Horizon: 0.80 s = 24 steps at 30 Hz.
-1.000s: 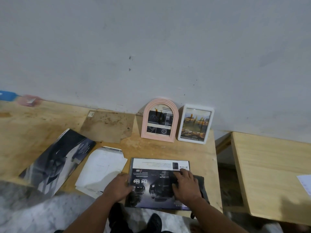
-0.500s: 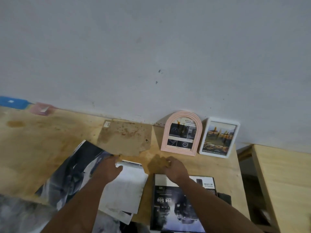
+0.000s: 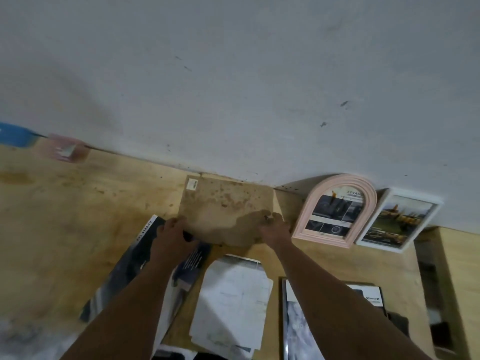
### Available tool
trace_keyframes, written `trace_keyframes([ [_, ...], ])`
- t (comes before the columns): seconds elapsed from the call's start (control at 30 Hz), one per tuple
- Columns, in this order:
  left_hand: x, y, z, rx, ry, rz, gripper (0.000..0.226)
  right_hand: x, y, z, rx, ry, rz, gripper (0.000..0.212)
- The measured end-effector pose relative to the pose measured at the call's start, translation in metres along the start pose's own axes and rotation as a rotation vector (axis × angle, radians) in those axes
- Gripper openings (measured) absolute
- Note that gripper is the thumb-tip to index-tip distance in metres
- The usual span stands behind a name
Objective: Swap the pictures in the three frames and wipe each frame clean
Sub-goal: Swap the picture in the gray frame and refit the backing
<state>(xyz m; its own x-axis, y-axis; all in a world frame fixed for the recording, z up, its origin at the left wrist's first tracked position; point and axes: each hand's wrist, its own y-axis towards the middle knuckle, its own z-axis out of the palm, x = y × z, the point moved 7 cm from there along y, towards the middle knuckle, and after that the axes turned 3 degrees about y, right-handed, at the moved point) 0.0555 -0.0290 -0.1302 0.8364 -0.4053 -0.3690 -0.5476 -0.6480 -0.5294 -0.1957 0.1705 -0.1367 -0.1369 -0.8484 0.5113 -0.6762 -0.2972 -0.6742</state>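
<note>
A stained brown backing board lies flat on the wooden table against the wall. My left hand grips its near left corner and my right hand grips its near right corner. To the right, a pink arched frame and a white rectangular frame lean on the wall, each with a picture inside. A black frame holding a dark car picture lies flat at the near right, partly under my right forearm.
A dark open brochure lies at the near left under my left arm. White paper sheets lie between my arms. A dark cloth sits by the black frame. A second table stands to the right across a gap.
Both hands left the car picture in the black frame and reached forward to the brown board. They now hold its near corners. The camera has tilted and moved closer.
</note>
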Motion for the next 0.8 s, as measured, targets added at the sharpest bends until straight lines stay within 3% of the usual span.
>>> trace_keyframes([
  [0.13,0.003,-0.006,0.009,-0.021,0.140,0.028,0.094,-0.001,0.009,0.004,-0.062,0.096,0.059,0.076],
  [0.4,0.008,-0.007,0.021,-0.053,0.157,0.016,0.091,-0.008,0.003,-0.017,-0.189,0.326,0.106,0.039],
  [0.5,0.007,-0.008,0.021,-0.062,0.119,0.001,0.094,-0.003,-0.002,-0.021,-0.198,0.422,0.029,0.007],
  [0.6,0.004,-0.009,0.021,-0.065,0.096,-0.024,0.093,0.015,-0.017,-0.023,-0.162,0.545,-0.085,0.003],
  [0.67,0.001,-0.009,0.020,-0.079,0.068,-0.039,0.093,0.027,-0.028,-0.026,-0.158,0.607,-0.175,0.012],
  [0.8,-0.006,-0.011,0.022,-0.083,0.073,-0.010,0.097,0.036,-0.049,-0.049,-0.275,0.598,-0.344,0.016],
])
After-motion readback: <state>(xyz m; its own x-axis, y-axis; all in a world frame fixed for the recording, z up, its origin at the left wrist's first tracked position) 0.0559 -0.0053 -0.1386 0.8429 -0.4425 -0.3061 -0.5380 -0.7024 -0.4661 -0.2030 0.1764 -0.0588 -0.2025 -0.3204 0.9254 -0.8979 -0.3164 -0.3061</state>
